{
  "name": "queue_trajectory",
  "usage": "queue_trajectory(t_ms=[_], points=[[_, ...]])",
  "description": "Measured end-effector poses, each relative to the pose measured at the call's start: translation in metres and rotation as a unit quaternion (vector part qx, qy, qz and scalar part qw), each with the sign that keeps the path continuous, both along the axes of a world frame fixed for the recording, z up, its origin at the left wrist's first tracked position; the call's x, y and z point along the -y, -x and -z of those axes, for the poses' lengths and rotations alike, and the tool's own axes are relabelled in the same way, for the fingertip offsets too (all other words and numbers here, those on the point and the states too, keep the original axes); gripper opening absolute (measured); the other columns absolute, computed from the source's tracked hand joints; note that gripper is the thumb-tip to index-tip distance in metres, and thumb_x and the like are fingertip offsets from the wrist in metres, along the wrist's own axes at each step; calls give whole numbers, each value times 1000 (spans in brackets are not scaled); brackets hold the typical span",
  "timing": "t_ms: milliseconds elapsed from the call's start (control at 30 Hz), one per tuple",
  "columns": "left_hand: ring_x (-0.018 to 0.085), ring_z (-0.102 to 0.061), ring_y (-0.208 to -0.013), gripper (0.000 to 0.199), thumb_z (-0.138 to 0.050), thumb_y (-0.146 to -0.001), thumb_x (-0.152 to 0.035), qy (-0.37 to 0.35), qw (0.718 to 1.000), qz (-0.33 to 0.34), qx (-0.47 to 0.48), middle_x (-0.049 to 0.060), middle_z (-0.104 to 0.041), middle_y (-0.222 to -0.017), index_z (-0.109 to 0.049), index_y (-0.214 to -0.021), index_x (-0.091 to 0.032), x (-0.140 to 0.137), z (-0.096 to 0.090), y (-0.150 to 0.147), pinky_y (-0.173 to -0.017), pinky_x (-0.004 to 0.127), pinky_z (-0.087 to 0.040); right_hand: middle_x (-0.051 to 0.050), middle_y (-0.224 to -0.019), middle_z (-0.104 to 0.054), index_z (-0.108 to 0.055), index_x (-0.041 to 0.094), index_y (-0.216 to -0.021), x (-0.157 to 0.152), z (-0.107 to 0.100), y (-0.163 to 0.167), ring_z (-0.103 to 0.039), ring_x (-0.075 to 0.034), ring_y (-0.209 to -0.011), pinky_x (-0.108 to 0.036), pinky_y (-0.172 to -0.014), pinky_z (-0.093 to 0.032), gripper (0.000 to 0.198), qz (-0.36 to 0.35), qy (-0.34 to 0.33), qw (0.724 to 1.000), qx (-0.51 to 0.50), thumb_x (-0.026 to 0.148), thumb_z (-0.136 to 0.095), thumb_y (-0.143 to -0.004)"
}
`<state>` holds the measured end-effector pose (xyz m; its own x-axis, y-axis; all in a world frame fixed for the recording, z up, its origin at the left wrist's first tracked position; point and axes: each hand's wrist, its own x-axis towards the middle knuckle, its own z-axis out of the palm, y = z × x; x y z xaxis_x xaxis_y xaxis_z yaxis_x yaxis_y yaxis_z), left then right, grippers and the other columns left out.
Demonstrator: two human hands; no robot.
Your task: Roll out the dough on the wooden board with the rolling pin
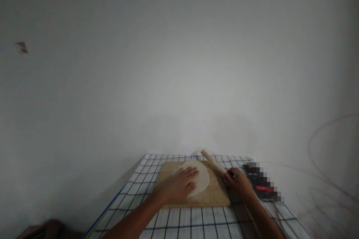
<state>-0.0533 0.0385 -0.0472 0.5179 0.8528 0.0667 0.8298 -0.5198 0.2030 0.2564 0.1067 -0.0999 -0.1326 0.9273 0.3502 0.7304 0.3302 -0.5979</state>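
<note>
A thin, round sheet of dough lies flat on a wooden board. My left hand rests on the dough's left part with its fingers stretched out. At the board's right edge, my right hand is closed around the near end of a wooden rolling pin. The pin slants away to the upper left, its far end past the back edge of the board. My right fingers partly hide the end they grip.
A white tablecloth with dark grid lines covers the table under the board. Right of my right hand lies a dark phone-like device, partly pixelated, near the table's right edge. A pale wall rises behind. Thin cables hang at right.
</note>
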Motion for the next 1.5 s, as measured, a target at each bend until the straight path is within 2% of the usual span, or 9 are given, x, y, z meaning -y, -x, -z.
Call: queue_trajectory(t_ms=[200, 400, 700, 933, 1100, 1233, 1367, 1500], points=[[25, -30, -151, 55, -28, -106, -44, -85, 995, -51, -8, 5, -35, -164, -37, -157, -24, -31, 13, -15, -125, 44, -21, -9, -99, -71, -67, 19, -94, 2, -2, 0, -65, -21, -88, -29, -78, -43, 38, -9, 1, 1000, 5, 51, -47, -93], [27, -31, -151, 56, -30, -105, -44, -99, 992, -83, -2, 8, -38, -162, -38, -155, -21, -46, 23, -31, -125, 50, -19, -9, -102, -71, -68, 19, -97, 8, -6, 1, -66, -22, -89, -28, -76, -43, 39, -8, 9, 1000, 16, 53, -48, -94], [32, -27, -152, 55, -34, -103, -49, -123, 987, -105, 12, 4, -36, -163, -41, -154, -29, -34, 36, -43, -124, 59, -20, -8, -96, -71, -68, 20, -92, 6, -4, 1, -66, -21, -85, -27, -73, -42, 39, -9, -8, 1000, 16, 53, -47, -93], [37, -25, -152, 54, -33, -102, -55, -102, 988, -113, 19, -1, -33, -165, -41, -153, -38, -25, 26, -48, -121, 68, -19, -10, -98, -72, -68, 20, -92, 7, -4, 1, -66, -22, -84, -29, -73, -44, 46, -9, 7, 1000, 8, 59, -45, -92], [35, -26, -152, 54, -36, -101, -56, -93, 988, -122, 28, -1, -34, -164, -41, -152, -39, -24, 26, -49, -121, 69, -18, -11, -99, -72, -69, 19, -91, 7, -3, 0, -66, -22, -86, -29, -76, -44, 46, -12, 2, 1000, 2, 59, -46, -91], [32, -29, -152, 54, -36, -101, -54, -114, 985, -124, 43, 1, -35, -164, -42, -152, -36, -18, 29, -47, -124, 62, -19, -11, -97, -72, -68, 19, -90, 6, -3, -1, -66, -22, -86, -29, -76, -45, 46, -20, 5, 1000, 4, 59, -45, -91], [28, -30, -152, 59, -31, -102, -53, -114, 985, -123, 43, 6, -36, -163, -42, -154, -25, -6, 26, -34, -125, 52, -22, -10, -95, -72, -68, 19, -90, 5, -4, -2, -66, -22, -85, -29, -76, -45, 48, -28, 9, 1000, 0, 61, -43, -91], [28, -31, -151, 64, -32, -101, -53, -131, 977, -166, 18, 13, -38, -162, -42, -152, -15, 4, 26, -19, -125, 48, -24, -11, -96, -72, -68, 19, -92, 5, -4, -3, -66, -23, -86, -29, -75, -44, 48, -29, 3, 1000, 5, 60, -42, -92]])
